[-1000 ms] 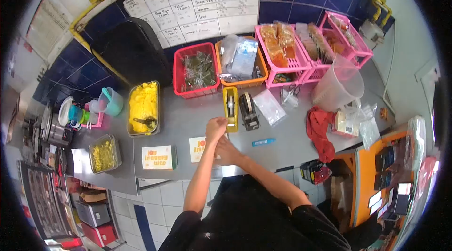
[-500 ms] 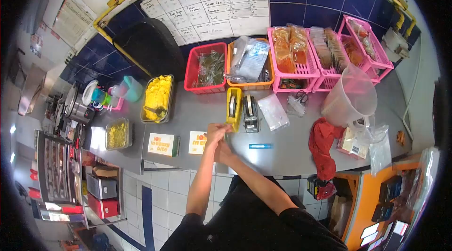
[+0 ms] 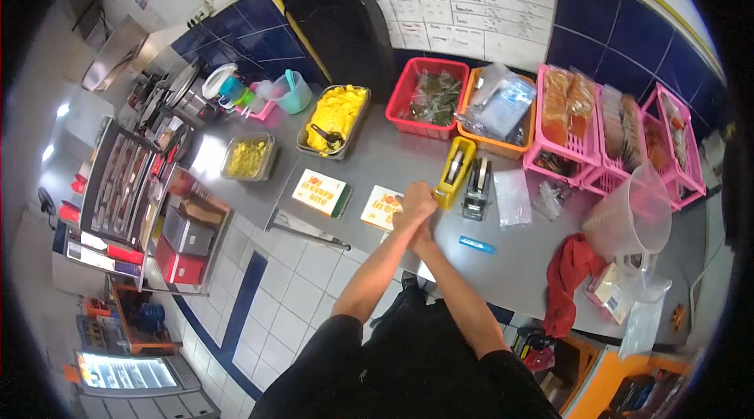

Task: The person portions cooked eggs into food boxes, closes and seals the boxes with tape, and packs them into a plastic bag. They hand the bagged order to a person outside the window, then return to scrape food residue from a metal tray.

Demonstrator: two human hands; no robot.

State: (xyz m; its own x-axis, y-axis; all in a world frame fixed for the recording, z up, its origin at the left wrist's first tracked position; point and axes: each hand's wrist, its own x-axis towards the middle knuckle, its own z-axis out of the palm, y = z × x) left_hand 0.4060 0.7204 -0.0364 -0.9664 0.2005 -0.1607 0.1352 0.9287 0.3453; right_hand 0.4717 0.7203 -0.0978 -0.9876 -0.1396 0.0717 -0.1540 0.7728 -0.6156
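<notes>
My left hand (image 3: pixel 419 201) is closed and lies over my right hand (image 3: pixel 422 234), just above the counter's front part. The right hand's fingers are mostly hidden behind the left hand and wrist. Whether anything small is between them I cannot make out. Left of them lies a white printed card or box (image 3: pixel 378 208), partly covered by the left hand. A yellow tape dispenser (image 3: pixel 450 181) stands close to the left hand's right side, with a black tape dispenser (image 3: pixel 476 190) beyond it. To the right lies a slim blue object (image 3: pixel 477 245).
Printed stack (image 3: pixel 320 193), tray of yellow spread (image 3: pixel 338 117) and tub of yellow shreds (image 3: pixel 250 157) stand left. Behind are a red basket (image 3: pixel 424 127), an orange basket (image 3: pixel 495 144) and pink baskets (image 3: pixel 561 160). Right are a clear jug (image 3: pixel 628 219) and red cloth (image 3: pixel 567 285).
The view has turned to the left, so the counter things appear farther right and a fridge shows at lower left. My hands stay together beside the yellow tape dispenser.
</notes>
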